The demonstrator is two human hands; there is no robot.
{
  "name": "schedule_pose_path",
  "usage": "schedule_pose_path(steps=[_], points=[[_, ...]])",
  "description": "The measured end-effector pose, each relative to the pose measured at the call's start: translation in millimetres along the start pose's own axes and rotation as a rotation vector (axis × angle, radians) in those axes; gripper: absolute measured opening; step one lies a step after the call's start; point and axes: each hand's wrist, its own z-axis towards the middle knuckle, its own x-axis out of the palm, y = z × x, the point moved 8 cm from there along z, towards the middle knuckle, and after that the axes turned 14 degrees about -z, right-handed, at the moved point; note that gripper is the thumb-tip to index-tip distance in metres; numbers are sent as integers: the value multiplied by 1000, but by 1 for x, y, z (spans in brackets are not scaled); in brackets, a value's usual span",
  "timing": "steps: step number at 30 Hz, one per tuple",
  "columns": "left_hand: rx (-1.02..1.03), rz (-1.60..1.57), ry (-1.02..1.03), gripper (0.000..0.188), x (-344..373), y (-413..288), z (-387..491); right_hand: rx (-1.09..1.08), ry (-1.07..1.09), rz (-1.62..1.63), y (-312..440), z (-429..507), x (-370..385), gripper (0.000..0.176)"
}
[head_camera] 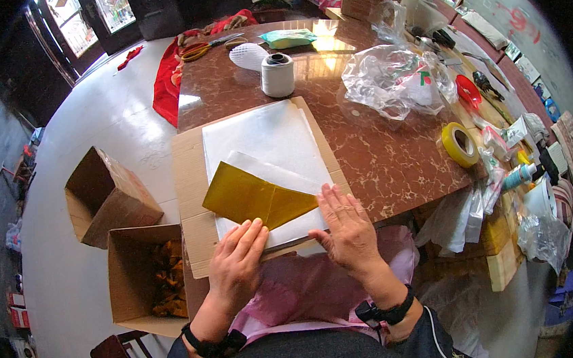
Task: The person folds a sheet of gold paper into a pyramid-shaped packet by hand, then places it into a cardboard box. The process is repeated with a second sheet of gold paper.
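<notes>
A folded sheet of gold paper (254, 194) lies slantwise on a stack of white paper sheets (262, 130), its right end narrowing to a point. Beneath the stack is a flat piece of corrugated cardboard (190, 187). My left hand (237, 257) rests its fingertips on the lower edge of the gold paper; its thumb is hidden. My right hand (347, 225) lies flat at the pointed right end, thumb spread to the side and fingers over the white sheets. One loose white corner sticks out above the gold paper.
A thread cone (277, 76), scissors (198, 49) and a plastic bag (390, 83) stand or lie farther back on the marbled table (388, 170). Yellow tape (460, 144) lies near the right edge. At left are two open cardboard boxes (129, 192), the nearer holding gold pieces (170, 276).
</notes>
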Motion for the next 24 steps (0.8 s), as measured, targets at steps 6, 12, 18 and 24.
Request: schedule_pose_path(steps=[6,12,18,24], points=[[33,9,3,42,0,-10,9,72,-67,-3,-6,1,-17,64],[4,42,72,36,33,-36,34,-32,-122,225,23,8,-27,47],[24,15,75,36,49,-41,45,-1,-81,378,15,18,-7,45],[8,-26,155,59,23,-21,20,-145,-39,145,24,11,0,53]])
